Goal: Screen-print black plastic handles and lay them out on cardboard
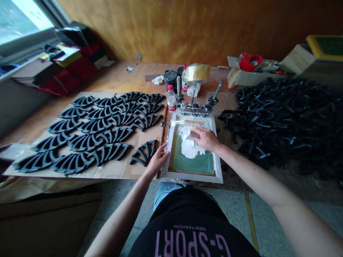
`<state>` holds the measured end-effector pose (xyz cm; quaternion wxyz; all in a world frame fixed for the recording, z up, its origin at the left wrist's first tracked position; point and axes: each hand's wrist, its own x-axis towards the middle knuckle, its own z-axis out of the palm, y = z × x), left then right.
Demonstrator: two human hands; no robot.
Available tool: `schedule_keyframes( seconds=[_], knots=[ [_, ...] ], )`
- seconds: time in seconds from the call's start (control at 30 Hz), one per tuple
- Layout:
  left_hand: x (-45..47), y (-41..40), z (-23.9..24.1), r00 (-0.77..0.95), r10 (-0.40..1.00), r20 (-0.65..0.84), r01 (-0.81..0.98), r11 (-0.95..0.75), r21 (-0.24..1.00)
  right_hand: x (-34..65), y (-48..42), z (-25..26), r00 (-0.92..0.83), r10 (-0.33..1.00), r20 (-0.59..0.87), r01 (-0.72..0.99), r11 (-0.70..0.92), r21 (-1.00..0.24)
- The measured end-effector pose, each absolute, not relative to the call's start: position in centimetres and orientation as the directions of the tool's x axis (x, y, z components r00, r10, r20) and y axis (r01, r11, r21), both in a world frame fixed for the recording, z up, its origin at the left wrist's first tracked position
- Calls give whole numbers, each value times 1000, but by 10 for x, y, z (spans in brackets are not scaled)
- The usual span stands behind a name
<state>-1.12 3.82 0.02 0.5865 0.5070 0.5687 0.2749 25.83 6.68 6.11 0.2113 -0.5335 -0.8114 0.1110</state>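
A screen-printing frame (219,167) with a pale metal border and green mesh lies before me, fixed to a clamp stand (193,107) at its far end. White ink (190,148) is spread thickly over the middle of the mesh. Held in my right hand (205,138) is a greyish-brown squeegee (194,134), its edge down in the ink; the fingers partly cover it. My left hand (158,157) is at the frame's left edge, its fingers stretched out and the thumb apart. Curved black plastic handles (143,152) lie on cardboard just left of that hand.
Rows of black handles (102,134) cover the cardboard (150,135) at left. A big heap of black handles (284,121) fills the right side. Behind the frame stand a red-capped bottle (171,98), a dark tub (170,76) and a yellow tape roll (197,73). A carton (248,76) holds red tape.
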Motion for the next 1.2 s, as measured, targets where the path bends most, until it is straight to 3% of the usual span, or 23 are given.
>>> schedule_keyframes(
  seconds=[0.17, 0.3, 0.37, 0.47, 0.5, 0.57, 0.63, 0.7, 0.77, 0.87, 0.97, 1.03, 1.13, 1.2],
  knots=[
    [-7, 47, 68, 123, 968, -217, 211, 188, 959, 294, 129, 100, -46, 964, 263, 918, 145, -370],
    [14, 68, 123, 32, 999, 33, 43, -34, 998, 356, 127, 99, 218, 925, 312, 878, -46, -477],
    [27, 85, 142, 17, 990, 141, -67, -139, 988, 370, 113, 79, 257, 931, 260, 870, -105, -482],
    [41, 109, 158, 48, 986, 159, -174, -148, 974, 349, 82, 33, 142, 980, 139, 882, -62, -467],
    [45, 112, 158, 41, 987, 154, -192, -144, 971, 335, 72, 19, 60, 993, 101, 890, -7, -455],
    [48, 110, 150, -15, 990, 138, -222, -138, 965, 305, 54, -2, -127, 990, 67, 940, 142, -310],
    [50, 91, 131, -39, 998, 59, -225, -66, 972, 283, 43, -10, -188, 982, 20, 968, 188, -168],
    [51, 61, 104, 91, 987, -134, -174, 149, 974, 270, 38, -6, -151, 988, -36, 985, 148, -86],
    [55, 27, 77, 353, 840, -412, -30, 450, 893, 260, 37, 4, -125, 990, -67, 991, 121, -59],
    [62, -5, 48, 365, 752, -548, -78, 612, 787, 228, 37, 22, -217, 976, 21, 971, 218, -101],
    [52, -8, 33, 93, 844, -527, -302, 529, 793, 173, 34, 36, -455, 879, 141, 864, 474, -171],
    [27, -3, 23, -152, 843, -515, -335, 447, 830, 135, 34, 40, -590, 787, 180, 751, 617, -235],
    [-33, -1, -1, -359, 786, -503, -205, 460, 864, 93, 51, 31, -687, 708, 165, 635, 695, -338],
    [-74, -6, -20, -431, 731, -529, -19, 579, 815, 77, 70, 15, -691, 719, 74, 656, 667, -352]
  ],
)
